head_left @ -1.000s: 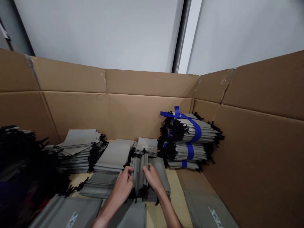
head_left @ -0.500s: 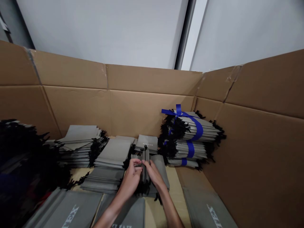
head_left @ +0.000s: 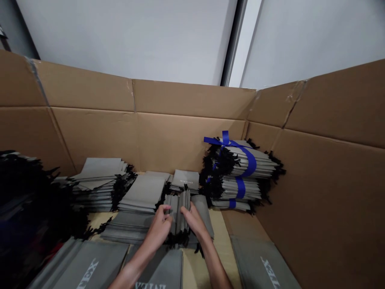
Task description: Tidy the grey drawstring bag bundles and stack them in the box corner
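My left hand (head_left: 159, 228) and my right hand (head_left: 194, 224) press from either side on a bundle of grey drawstring pouches (head_left: 179, 212) standing on edge. Black cords hang from the bundle's lower end, and its base is partly hidden behind my hands. Flat stacks of grey pouches (head_left: 141, 192) lie just beyond my left hand. A single grey pouch (head_left: 203, 210) leans beside my right hand.
Tall cardboard walls (head_left: 186, 140) surround the work area. A stack of pouches bound with blue strap (head_left: 240, 172) stands at the right. A dark mass of black cords (head_left: 30, 200) fills the left side, and grey pouches with white lettering (head_left: 258, 267) lie along the near edge.
My hands have eased slightly apart since half a second ago, and the upright pouches between them now spread wider. The view has shifted a little.
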Tool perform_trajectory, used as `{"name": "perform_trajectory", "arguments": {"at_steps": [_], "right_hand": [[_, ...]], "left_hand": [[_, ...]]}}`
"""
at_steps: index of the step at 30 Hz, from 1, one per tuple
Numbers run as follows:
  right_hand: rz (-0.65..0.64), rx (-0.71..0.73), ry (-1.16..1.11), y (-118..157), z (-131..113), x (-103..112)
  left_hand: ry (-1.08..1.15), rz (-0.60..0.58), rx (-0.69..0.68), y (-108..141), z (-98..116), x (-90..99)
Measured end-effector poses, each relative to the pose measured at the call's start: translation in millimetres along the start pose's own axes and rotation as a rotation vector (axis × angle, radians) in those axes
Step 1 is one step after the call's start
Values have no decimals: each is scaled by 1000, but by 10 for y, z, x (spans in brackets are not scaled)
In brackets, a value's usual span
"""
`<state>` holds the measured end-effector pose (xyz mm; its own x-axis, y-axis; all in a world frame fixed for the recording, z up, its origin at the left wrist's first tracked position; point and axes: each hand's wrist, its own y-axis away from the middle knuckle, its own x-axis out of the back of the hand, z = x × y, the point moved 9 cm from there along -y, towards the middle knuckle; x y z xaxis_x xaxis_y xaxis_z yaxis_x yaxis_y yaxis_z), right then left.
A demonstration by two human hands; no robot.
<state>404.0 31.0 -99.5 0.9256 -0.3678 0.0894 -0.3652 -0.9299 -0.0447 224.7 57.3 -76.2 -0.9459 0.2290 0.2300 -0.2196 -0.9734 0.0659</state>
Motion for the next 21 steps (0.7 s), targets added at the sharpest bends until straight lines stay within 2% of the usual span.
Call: {"name": "perform_trajectory", "arguments": {"at_steps": [6,10,13,17,21], "right_hand": [[-5,-23,4,-5,20,8],[-29,-7,-2,0,-14,-15],[-35,-5,-5,-6,-4,-29],[-17,-20,-10,-26,60,-23],[-4,-3,-30,-39,82,-25]], "left_hand": [[131,-31,36,-31,-1,-200],[110,-52,11,0,22,-224],[-4,-30,-30,37,30,-143],[-207,29,-174,147,113,74],[-332,5,-270,249,146,147]]}}
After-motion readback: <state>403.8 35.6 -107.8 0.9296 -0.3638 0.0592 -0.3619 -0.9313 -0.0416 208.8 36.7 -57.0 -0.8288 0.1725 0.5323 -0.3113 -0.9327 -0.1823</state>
